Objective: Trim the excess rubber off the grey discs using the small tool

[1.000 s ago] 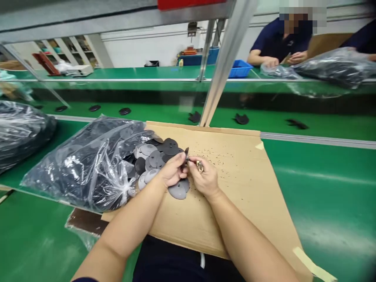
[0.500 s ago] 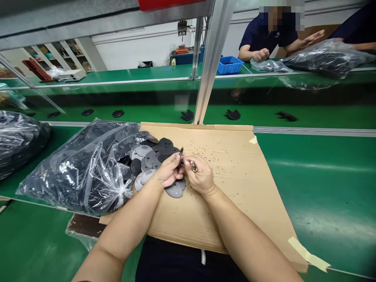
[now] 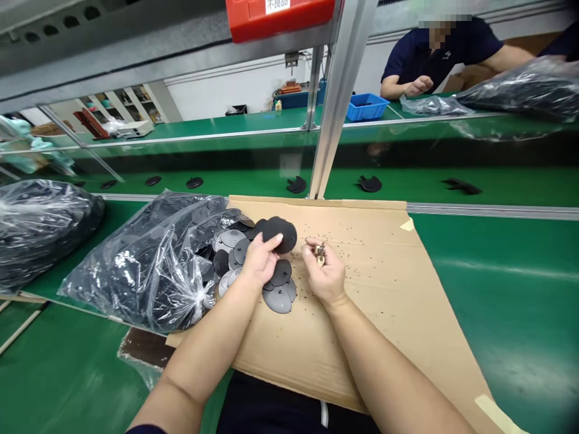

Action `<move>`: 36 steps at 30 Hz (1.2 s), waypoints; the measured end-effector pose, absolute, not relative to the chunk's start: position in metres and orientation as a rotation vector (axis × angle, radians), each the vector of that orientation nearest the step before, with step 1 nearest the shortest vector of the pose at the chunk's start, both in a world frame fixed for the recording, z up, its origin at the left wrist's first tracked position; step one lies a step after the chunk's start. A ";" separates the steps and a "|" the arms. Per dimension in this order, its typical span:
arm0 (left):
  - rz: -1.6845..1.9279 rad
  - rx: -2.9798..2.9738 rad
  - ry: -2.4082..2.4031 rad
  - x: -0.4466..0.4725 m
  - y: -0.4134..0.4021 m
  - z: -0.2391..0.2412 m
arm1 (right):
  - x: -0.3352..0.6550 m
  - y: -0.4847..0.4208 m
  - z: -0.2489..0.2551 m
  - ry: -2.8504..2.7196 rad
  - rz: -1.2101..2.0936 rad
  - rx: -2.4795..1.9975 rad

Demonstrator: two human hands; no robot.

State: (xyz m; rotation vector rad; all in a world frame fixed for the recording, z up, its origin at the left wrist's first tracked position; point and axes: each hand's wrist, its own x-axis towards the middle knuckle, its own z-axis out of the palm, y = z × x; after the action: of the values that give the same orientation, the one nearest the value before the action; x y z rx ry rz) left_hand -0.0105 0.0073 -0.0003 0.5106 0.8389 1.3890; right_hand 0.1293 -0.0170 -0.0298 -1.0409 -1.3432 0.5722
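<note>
My left hand [image 3: 263, 258] pinches a black plastic disc [image 3: 279, 234] with the thumb on its face, held above the cardboard sheet [image 3: 316, 343]. To its right, my right hand [image 3: 326, 274] is closed around a small brass-coloured metal tool [image 3: 321, 254]; its exact kind is hard to make out. The tool and the disc are apart. Below the left hand lie a few loose discs [image 3: 278, 299], grey and black. More grey and black discs [image 3: 230, 240] spill from the mouth of a clear plastic bag [image 3: 149, 259] on the left.
Small dark scraps [image 3: 357, 256] are scattered over the cardboard. Another filled bag [image 3: 45, 229] stands far left. Beyond the bench edge, black parts [image 3: 370, 184] lie on a green belt [image 3: 407, 163]. A metal post [image 3: 332, 114] rises ahead. A co-worker [image 3: 434, 60] sits opposite, near a blue basket [image 3: 367, 107].
The disc in my left hand has turned from edge-on to showing its broad face. My right hand with the tool has drawn away to the right. The camera view has shifted.
</note>
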 end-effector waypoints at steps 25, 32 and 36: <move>0.505 1.737 2.166 0.045 0.254 -0.003 | 0.134 -0.006 -0.041 -1.311 0.502 -1.204; 1.012 1.726 1.980 0.038 0.236 0.007 | 0.133 -0.003 -0.047 -1.328 0.490 -1.211; 1.431 1.413 1.746 0.032 0.201 0.028 | 0.134 0.002 -0.051 -1.274 0.469 -1.296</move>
State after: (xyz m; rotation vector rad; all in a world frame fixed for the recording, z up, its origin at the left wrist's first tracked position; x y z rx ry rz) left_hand 0.0318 0.2007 0.0285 1.4134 1.7462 1.4305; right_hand 0.1343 0.0015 -0.0506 -1.2959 -1.2737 0.4688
